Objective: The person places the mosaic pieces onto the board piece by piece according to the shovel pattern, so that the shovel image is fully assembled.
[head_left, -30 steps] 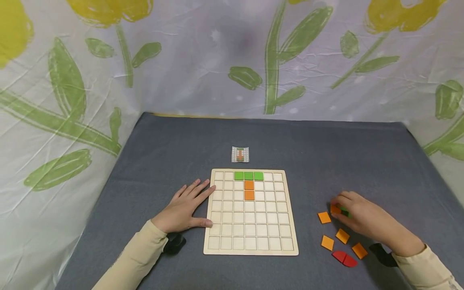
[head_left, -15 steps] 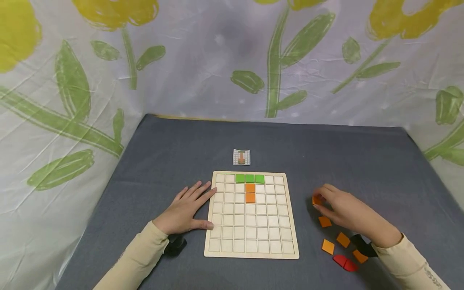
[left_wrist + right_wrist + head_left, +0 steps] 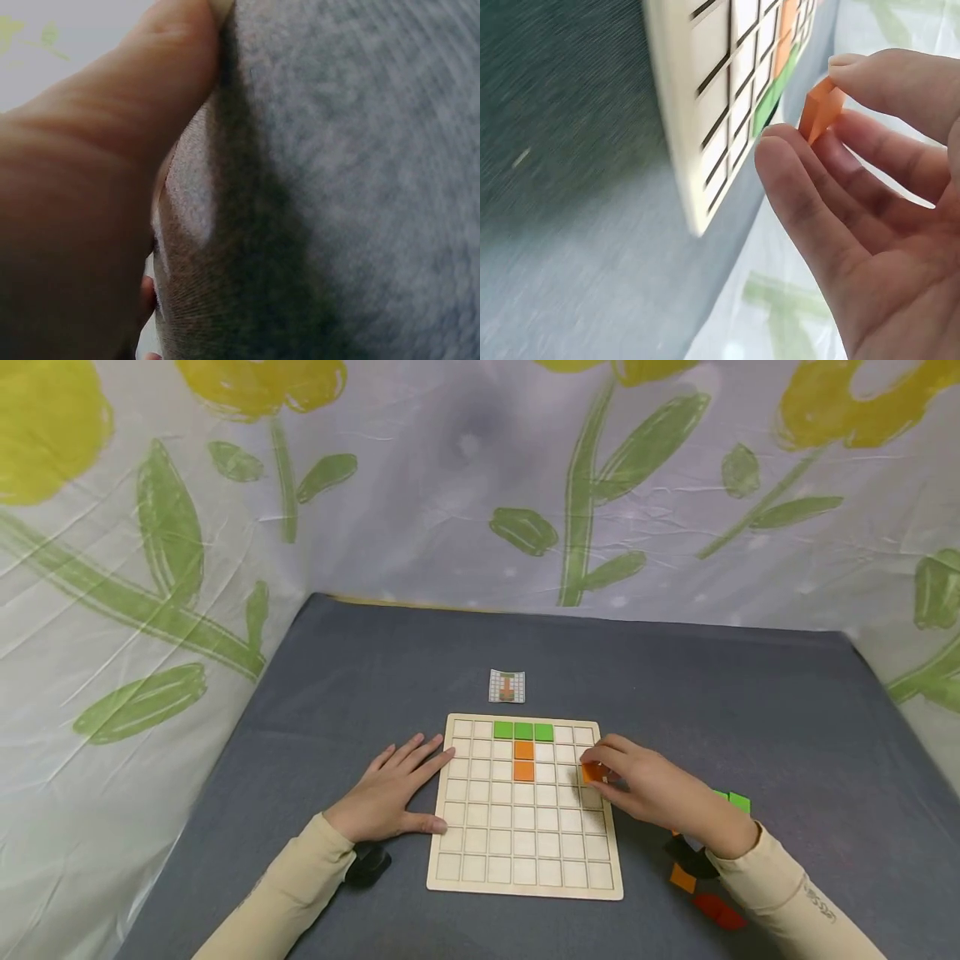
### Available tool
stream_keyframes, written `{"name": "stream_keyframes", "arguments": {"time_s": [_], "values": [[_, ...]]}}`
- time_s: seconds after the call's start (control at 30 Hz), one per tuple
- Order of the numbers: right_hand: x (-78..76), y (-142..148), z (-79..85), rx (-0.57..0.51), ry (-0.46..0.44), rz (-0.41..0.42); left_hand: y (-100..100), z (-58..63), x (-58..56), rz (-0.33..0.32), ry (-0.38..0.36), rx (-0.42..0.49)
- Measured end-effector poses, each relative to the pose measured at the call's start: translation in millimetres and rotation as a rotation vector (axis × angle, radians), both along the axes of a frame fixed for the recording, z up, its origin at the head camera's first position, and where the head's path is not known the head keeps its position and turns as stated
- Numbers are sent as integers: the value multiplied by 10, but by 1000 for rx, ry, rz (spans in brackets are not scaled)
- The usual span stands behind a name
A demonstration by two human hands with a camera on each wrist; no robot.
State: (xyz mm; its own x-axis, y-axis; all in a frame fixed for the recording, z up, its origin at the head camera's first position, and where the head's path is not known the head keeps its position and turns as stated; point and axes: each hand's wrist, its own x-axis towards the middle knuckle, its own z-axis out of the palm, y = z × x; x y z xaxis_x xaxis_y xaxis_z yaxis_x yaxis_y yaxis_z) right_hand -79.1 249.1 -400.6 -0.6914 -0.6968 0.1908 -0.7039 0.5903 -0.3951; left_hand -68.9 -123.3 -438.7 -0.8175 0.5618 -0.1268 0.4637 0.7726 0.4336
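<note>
A pale wooden grid board (image 3: pixel 525 892) lies on the cloth, with three green square tiles (image 3: pixel 523 732) in its far row and two orange square tiles (image 3: pixel 523 761) below the middle one. My left hand (image 3: pixel 390 797) rests flat, fingers spread, its fingertips and thumb on the board's left edge. Above the board's right side, my right hand (image 3: pixel 648 783) pinches another orange tile (image 3: pixel 822 111) between thumb and fingers. In the right wrist view that tile is held tilted, apart from the board.
A small printed card (image 3: pixel 507 687) with a grid pattern lies behind the board. To the right, partly hidden by the right forearm, are loose green tiles (image 3: pixel 739 802), an orange tile (image 3: pixel 682 878) and red pieces (image 3: pixel 720 912). A flower-printed curtain hangs behind.
My right hand has lifted an orange tile from the loose pieces and carried it left, over the board's right side. The left hand stays at the board's edge.
</note>
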Motion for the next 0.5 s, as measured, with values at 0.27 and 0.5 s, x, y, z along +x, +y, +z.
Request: {"name": "stream_keyframes", "arguments": {"time_s": [0.27,0.5], "values": [[-55,-315,-49,7,1,93,-4,-7,7,5,-9,4],[-31,-548,-133,67,41,130,-9,-16,8,3,-6,16]]}}
